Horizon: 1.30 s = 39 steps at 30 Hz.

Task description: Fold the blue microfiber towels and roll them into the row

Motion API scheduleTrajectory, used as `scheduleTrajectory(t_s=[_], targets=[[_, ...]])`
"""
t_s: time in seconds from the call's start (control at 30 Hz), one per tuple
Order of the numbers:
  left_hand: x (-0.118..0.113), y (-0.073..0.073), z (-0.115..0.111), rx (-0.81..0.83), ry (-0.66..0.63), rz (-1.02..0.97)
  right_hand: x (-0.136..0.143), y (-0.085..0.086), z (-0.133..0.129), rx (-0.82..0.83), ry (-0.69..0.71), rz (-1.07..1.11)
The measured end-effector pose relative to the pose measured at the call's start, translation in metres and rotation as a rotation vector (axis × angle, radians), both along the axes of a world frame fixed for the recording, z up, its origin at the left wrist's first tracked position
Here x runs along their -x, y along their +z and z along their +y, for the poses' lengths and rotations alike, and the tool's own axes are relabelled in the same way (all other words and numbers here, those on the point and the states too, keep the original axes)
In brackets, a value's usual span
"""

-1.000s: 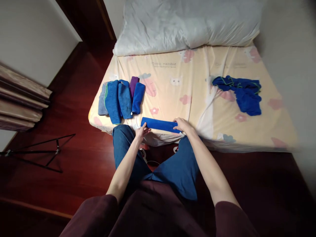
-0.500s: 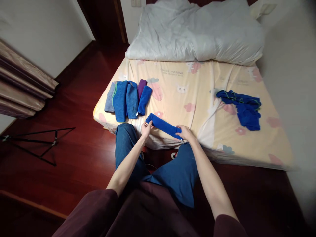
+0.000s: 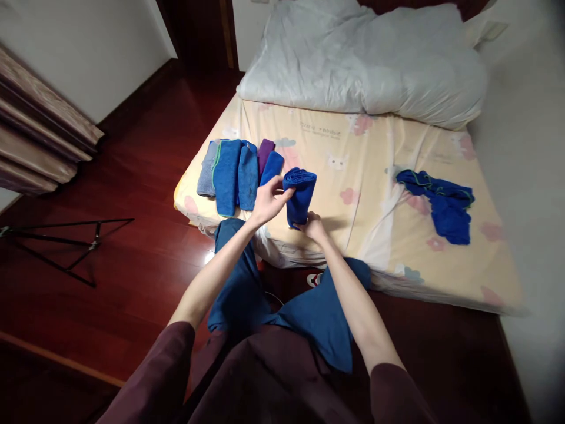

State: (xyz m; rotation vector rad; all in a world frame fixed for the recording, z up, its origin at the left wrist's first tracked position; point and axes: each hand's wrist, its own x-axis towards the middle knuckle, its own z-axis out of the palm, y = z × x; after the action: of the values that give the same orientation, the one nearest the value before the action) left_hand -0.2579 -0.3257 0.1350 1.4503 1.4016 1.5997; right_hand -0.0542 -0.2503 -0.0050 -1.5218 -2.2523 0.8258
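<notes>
A rolled blue towel (image 3: 301, 197) is held above the bed's front edge, its coiled end facing up. My left hand (image 3: 270, 200) grips its upper left side between thumb and fingers. The lower end rests in my right hand (image 3: 312, 226), whose fingers are partly hidden by the roll. Folded or rolled towels lie side by side to the left: a grey one (image 3: 207, 171), a blue one with green edging (image 3: 228, 176), a duller blue one (image 3: 248, 176), a purple one (image 3: 265, 154) and a bright blue one (image 3: 272, 166).
A crumpled blue cloth with green edging (image 3: 448, 203) lies on the right of the patterned bed sheet (image 3: 375, 153). A pale quilt (image 3: 366, 59) lies across the back. A black tripod stand (image 3: 66, 238) is on the floor at left.
The held towel has gone from a long, slanting strip to an upright pose with its coiled end up. My left hand has moved up and right; my right hand has moved left and slightly up.
</notes>
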Motion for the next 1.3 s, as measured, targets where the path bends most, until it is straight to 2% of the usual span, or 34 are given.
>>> scheduleTrajectory(t_s=[0.1,0.2,0.3,0.47,0.67,0.97,1.03,1.13,1.17,1.2,1.3], targets=[[0.023,0.021,-0.004,-0.022,0.024,0.143,0.04,-0.006,-0.001,0.021,-0.004,0.04],[0.045,0.031,-0.008,-0.031,0.031,0.226,0.074,-0.011,-0.002,0.053,0.045,0.111],[0.062,0.032,-0.012,-0.05,0.054,0.255,0.099,-0.018,-0.002,0.049,0.118,0.146],[0.077,0.021,-0.016,-0.026,0.139,0.275,0.124,-0.035,0.003,0.029,0.168,0.134],[0.082,0.004,-0.015,0.028,0.137,0.303,0.133,-0.047,0.004,0.084,0.188,0.081],[0.089,-0.009,-0.002,0.041,0.16,0.337,0.134,-0.052,0.009,0.146,0.153,0.08],[0.092,-0.015,0.004,0.0,0.269,0.369,0.131,-0.048,0.008,0.182,0.177,0.131],[0.086,-0.029,0.005,-0.09,0.52,0.498,0.113,-0.04,-0.002,0.187,0.174,0.298],[0.081,-0.035,0.004,-0.099,0.513,0.586,0.103,-0.037,-0.008,0.164,0.14,0.34],[0.073,-0.044,0.002,-0.098,0.429,0.693,0.09,-0.035,-0.015,0.141,0.096,0.36],[0.046,-0.075,-0.002,-0.069,-0.074,0.989,0.036,-0.029,-0.039,0.123,-0.017,0.345]])
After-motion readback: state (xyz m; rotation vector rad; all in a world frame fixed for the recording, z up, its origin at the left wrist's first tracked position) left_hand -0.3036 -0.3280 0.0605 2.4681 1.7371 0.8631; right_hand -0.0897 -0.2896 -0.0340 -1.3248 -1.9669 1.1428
